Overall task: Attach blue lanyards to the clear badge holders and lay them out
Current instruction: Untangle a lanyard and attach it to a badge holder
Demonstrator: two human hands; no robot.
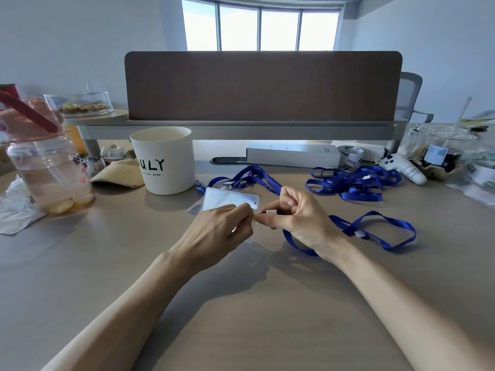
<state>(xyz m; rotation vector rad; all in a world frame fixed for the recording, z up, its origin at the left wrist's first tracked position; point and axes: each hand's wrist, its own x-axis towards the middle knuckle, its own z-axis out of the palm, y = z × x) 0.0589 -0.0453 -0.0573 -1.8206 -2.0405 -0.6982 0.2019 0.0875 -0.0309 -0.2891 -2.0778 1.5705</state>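
Both forearms reach in from the bottom edge and meet over the middle of the desk (80,263), so the work sits close under the camera. The left hand (219,231) pinches a clear holder (230,200) by its near edge, tilted up off the desk with the punched corner hole turned toward the right hand (297,223); held this way, the slot faces the incoming clip. The right hand is closed around the clip end (270,211) of a lanyard (375,226), only a small pale part of which shows between the fingers, level with the holder's edge. Whether the clip has engaged the hole cannot be told. The strap trails from under the right wrist and loops flat on the desk to the right, leaving slack so the clip can be steered freely.

Just behind the held holder, another holder with a strap (249,178) lies flat, apparently a finished unit already laid out. A tangled pile of spare lanyards (353,182) waits further right, within reach of the right hand. The white cup (163,159) and pink bottle (45,162) stand to the left, apart from the working area.

Judged step: clip insertion, early in the batch.
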